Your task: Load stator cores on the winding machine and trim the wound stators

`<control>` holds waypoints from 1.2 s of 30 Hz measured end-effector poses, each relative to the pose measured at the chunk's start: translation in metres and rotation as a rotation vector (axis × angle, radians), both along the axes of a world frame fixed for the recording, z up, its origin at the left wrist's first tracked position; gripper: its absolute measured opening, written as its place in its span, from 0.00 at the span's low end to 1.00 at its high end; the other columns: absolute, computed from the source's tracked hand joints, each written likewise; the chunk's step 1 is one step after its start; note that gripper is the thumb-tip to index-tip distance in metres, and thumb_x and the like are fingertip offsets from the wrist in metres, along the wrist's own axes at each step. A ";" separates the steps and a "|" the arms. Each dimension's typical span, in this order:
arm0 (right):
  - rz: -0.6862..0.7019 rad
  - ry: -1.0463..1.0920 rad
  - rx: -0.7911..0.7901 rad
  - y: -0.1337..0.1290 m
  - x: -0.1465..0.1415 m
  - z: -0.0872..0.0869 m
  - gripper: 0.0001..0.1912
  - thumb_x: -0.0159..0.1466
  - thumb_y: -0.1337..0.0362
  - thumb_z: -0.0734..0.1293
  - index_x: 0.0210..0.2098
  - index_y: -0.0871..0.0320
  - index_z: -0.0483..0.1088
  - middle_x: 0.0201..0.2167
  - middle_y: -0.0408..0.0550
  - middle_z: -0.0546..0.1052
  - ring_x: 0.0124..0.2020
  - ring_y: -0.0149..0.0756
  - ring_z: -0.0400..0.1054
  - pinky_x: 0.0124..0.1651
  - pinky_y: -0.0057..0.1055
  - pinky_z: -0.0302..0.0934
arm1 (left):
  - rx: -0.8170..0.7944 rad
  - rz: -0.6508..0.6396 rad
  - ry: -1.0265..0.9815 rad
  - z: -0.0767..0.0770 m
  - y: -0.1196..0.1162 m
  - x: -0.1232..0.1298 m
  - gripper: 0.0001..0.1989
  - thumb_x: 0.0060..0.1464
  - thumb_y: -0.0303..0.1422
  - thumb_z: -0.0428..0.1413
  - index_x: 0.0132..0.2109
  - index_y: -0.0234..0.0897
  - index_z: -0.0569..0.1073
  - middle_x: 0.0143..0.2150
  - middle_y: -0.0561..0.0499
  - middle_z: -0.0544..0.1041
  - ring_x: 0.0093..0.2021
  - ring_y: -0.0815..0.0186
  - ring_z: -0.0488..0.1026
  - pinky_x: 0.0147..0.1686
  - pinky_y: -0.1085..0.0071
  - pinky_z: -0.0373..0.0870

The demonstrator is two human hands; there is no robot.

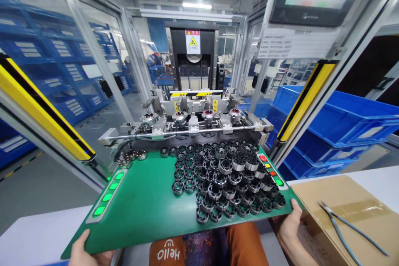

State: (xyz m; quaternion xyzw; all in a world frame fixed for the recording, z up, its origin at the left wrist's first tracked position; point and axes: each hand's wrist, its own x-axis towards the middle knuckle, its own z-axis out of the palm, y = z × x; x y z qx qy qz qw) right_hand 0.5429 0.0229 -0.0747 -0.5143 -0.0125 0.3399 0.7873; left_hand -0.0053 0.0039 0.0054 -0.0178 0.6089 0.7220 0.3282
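My left hand (pixel 83 253) grips the front left corner of a green tabletop (pixel 140 199), its thumb on top and its fingers underneath. At the front right corner, my right hand (pixel 289 225) holds the edge with the thumb up; its other fingers are mostly hidden. Many ring-shaped metal cores with black toothed linings, which look like motor stators (pixel 229 191), stand on the right half of the top, some stacked. A few cores with copper colouring (pixel 141 156) sit at the far left corner. Neither hand touches a core.
Behind the tabletop is a machine with several round fixtures (pixel 208 115). Green-lit buttons (pixel 107 197) line the left side; a red button (pixel 263 158) is at right. Yellow posts (pixel 304 99) flank the opening. Pliers (pixel 339 224) lie on a cardboard box (pixel 343 191). Blue crates (pixel 352 116) are stacked right.
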 end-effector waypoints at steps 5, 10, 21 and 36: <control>0.016 0.025 -0.004 0.000 0.001 -0.001 0.39 0.56 0.36 0.78 0.60 0.51 0.86 0.50 0.47 0.94 0.58 0.58 0.87 0.60 0.51 0.87 | -0.001 0.005 -0.004 0.001 -0.001 0.001 0.13 0.47 0.38 0.67 0.41 0.43 0.82 0.39 0.57 0.86 0.38 0.61 0.78 0.30 0.73 0.81; 0.012 0.037 -0.011 0.000 0.003 -0.002 0.40 0.54 0.36 0.79 0.60 0.50 0.85 0.49 0.44 0.94 0.55 0.56 0.87 0.60 0.50 0.87 | -0.002 0.007 -0.005 0.006 -0.001 0.004 0.12 0.46 0.37 0.67 0.40 0.43 0.81 0.38 0.57 0.85 0.38 0.61 0.78 0.30 0.73 0.82; 0.034 0.016 -0.015 -0.001 0.007 -0.009 0.40 0.57 0.35 0.78 0.61 0.50 0.85 0.55 0.47 0.94 0.68 0.58 0.84 0.63 0.49 0.87 | -0.003 -0.008 -0.013 0.010 -0.001 0.005 0.11 0.47 0.37 0.67 0.40 0.42 0.81 0.38 0.57 0.85 0.37 0.61 0.78 0.30 0.74 0.81; 0.058 0.004 -0.009 -0.001 0.011 -0.017 0.42 0.61 0.34 0.76 0.66 0.52 0.85 0.54 0.48 0.94 0.64 0.59 0.87 0.62 0.49 0.87 | 0.006 -0.008 -0.019 0.012 0.001 0.006 0.13 0.42 0.37 0.67 0.38 0.42 0.80 0.38 0.57 0.83 0.38 0.62 0.77 0.27 0.77 0.81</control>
